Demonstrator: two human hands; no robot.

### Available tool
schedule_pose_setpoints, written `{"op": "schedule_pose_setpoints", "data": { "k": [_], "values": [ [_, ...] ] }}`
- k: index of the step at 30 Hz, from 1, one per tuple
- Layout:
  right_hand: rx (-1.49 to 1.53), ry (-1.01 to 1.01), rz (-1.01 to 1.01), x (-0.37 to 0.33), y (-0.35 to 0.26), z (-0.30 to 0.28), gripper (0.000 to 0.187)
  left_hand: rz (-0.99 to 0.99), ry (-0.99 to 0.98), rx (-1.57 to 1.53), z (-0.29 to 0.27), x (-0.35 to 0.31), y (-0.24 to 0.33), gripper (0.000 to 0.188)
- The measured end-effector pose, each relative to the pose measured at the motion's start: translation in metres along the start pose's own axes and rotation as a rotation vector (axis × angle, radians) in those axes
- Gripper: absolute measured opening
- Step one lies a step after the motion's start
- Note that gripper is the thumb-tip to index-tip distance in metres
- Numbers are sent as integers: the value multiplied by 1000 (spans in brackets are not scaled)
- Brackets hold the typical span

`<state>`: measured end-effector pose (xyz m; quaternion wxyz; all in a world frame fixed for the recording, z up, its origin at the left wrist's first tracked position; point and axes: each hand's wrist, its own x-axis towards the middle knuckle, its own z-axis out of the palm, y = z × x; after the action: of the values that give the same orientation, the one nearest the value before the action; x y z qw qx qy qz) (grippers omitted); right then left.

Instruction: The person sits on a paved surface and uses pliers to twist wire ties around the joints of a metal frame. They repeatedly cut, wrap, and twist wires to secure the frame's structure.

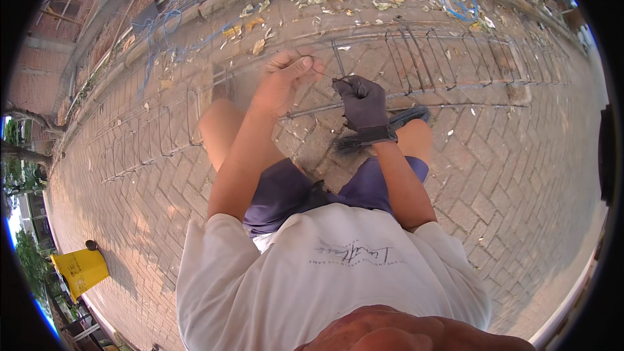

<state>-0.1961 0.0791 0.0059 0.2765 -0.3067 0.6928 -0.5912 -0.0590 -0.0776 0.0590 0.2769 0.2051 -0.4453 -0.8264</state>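
My bare left hand (290,78) is closed in a pinch above the far part of a long steel reinforcement frame. A thin dark wire (327,77) runs from its fingertips toward my right hand (363,101), which wears a dark glove. That hand is closed too, with its thumb and fingers at the wire's other end. Just beyond both hands an upright bar of the frame (338,58) rises. Bent stirrups (411,58) stand in a row along the frame to the right, and more stirrups (165,131) continue to the left. A long bar (455,105) lies along its near side.
Wooden blocks (519,95) lie under the frame. Beyond it a blue hose (460,5) is strewn along a kerb among dry leaves (259,47). A yellow bin (81,272) stands on the brick paving at the left. A dark sandal (408,117) is near my right wrist.
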Motion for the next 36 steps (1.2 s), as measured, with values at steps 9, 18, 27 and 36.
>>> {"op": "schedule_pose_setpoints", "data": {
  "k": [9, 18, 27, 36],
  "values": [
    [-276, 162, -352, 1, -20, 22, 11, 155, 163, 172, -20, 52, -21, 6],
    [-897, 45, -140, 63, -11, 41, 20, -95, 174, 768, -143, 146, 49, 50],
    [-1098, -324, 47, 127, 67, 139, 23, -78, 7, 1696, -280, 236, -20, 41],
    [-1053, -178, -80, 140, 119, 201, 22, -625, -123, 1206, -343, 225, -82, 31]
  ]
}}
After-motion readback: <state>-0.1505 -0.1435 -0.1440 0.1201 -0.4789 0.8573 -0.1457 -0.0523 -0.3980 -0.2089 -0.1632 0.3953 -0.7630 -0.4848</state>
